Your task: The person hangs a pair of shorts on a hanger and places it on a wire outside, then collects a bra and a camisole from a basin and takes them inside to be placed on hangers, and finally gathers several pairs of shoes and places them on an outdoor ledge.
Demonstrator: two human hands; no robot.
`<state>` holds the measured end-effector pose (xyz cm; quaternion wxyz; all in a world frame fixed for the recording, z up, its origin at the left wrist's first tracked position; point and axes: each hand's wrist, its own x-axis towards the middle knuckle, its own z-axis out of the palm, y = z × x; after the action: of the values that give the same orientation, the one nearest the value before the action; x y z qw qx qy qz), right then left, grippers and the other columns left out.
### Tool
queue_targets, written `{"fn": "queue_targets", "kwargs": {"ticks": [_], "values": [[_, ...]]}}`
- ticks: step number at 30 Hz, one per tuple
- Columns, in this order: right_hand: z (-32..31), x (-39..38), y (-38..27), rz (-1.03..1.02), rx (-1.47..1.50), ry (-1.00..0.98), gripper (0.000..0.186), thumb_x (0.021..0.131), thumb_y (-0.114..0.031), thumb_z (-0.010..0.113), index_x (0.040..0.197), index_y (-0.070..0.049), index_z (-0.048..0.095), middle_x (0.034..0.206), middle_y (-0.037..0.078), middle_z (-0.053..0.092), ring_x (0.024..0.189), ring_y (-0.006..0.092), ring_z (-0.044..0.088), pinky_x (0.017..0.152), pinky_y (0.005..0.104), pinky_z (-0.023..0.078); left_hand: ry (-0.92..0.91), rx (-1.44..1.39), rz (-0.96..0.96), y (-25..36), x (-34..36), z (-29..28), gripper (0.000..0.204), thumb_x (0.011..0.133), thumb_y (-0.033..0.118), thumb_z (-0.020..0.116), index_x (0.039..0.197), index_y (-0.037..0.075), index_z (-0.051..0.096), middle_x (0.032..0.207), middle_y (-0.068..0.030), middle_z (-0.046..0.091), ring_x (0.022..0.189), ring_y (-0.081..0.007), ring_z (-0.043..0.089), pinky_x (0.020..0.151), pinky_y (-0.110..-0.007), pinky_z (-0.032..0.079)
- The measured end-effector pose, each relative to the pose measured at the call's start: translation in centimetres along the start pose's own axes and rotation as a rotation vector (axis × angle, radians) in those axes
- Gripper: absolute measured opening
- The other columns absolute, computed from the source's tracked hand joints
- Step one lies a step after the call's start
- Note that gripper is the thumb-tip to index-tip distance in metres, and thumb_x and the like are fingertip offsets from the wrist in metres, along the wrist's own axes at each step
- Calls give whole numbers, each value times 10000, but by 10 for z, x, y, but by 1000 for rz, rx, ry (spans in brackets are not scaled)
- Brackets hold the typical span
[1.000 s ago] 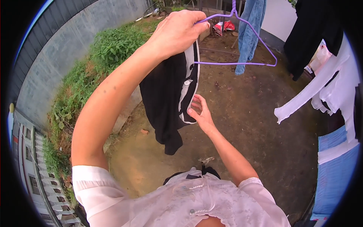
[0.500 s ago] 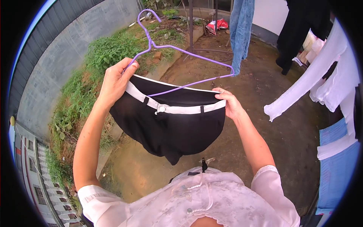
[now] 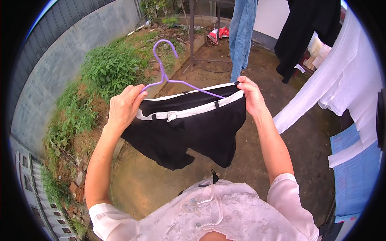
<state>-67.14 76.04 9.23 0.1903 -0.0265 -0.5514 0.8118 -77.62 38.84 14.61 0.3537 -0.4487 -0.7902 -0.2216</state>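
A pair of black shorts (image 3: 185, 128) with a white waistband and a round button hangs stretched between my hands, its waist open upward. My left hand (image 3: 125, 106) is closed on the left end of the waistband together with the left arm of a purple clothes hanger (image 3: 164, 76). The hanger's hook stands up above the shorts, while its right arm dips inside the waist, where its end is hidden. My right hand (image 3: 252, 94) pinches the right end of the waistband, thumb at the front.
Blue jeans (image 3: 240, 40), black clothing (image 3: 303, 34), a long white cloth (image 3: 321, 94) and a blue cloth (image 3: 350, 172) hang ahead and to the right. A dark metal post (image 3: 191, 36) rises behind. Green plants (image 3: 108, 68) and a grey wall (image 3: 52, 72) lie left.
The hanger's right arm has gone down into the waist of the shorts. My right hand has moved up along with its end of the waistband, and the two legs now hang apart.
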Motion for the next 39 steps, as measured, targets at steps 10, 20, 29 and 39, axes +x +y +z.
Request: {"fn": "queue_targets", "kwargs": {"ticks": [10,20,29,39], "values": [[61,5,-39,-122,-770,-418,256,891,-256,582,986,-19,603,899,17,588,858,100,546,767,246,432,-132,-467,-206,28,24,26,150,851,134,614,911,-3,626,737,-75,591,663,-163,560,604,-282,433],[115,10,-32,-252,-981,-404,295,874,-265,593,981,8,631,814,49,626,742,120,551,684,272,439,-262,-716,-464,14,13,49,209,873,239,604,884,34,645,654,4,543,630,-73,484,579,-263,411],[119,9,-46,-150,-714,-409,209,849,-227,662,845,-18,673,692,-49,539,646,34,427,569,205,343,-308,-725,-480,-12,-29,41,345,920,348,535,911,17,631,803,-36,633,794,-107,569,736,-273,446],[128,6,-87,-183,-778,-411,235,834,-258,663,831,-24,682,633,-46,508,553,25,386,501,188,286,23,-1130,-625,-1,-67,54,296,964,281,496,1015,3,583,898,25,575,843,-58,497,793,-217,406]]}}
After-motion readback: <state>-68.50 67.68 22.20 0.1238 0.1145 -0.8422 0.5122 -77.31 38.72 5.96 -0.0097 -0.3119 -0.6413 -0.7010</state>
